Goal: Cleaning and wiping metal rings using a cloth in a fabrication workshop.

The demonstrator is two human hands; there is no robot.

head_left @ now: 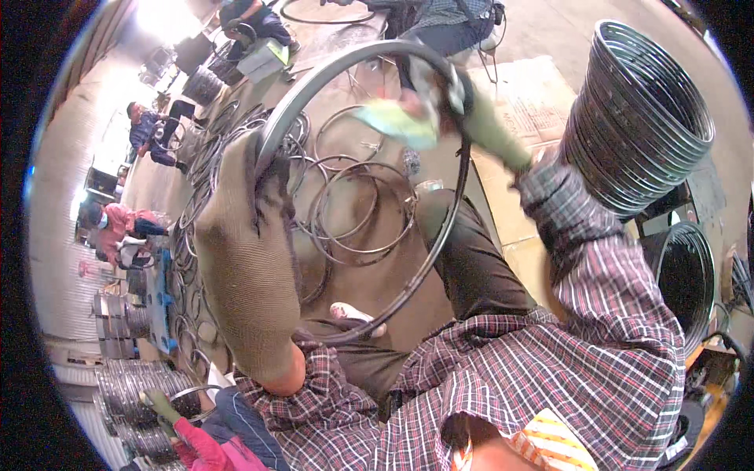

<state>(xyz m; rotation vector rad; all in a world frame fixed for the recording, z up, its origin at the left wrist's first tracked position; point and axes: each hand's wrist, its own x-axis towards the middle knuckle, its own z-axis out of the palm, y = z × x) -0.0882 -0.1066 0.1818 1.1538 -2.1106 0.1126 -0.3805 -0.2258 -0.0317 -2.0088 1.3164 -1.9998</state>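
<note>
A dark metal wheel rim (425, 275) stands tilted up in front of me, above my lap. My left hand (271, 184), in a dark glove under a long brown knitted sleeve, is closed around the rim's upper left side. At its upper right is my right hand (449, 93), gloved, with a green sleeve cuff; motion smears its fingers. From it trails a blurred, pale yellow and light blue cloth (399, 124), inside the ring. Through the rim, several loose rims (365, 250) show lying on the floor past my knees.
To my right rises a tall stack of black rims (628, 133), with another stack (683, 275) nearer. Flattened cardboard (518, 98) covers floor ahead. Many rims lie heaped on the left (212, 184). Co-workers sit ahead (448, 31), far left (145, 129) and near left (208, 447).
</note>
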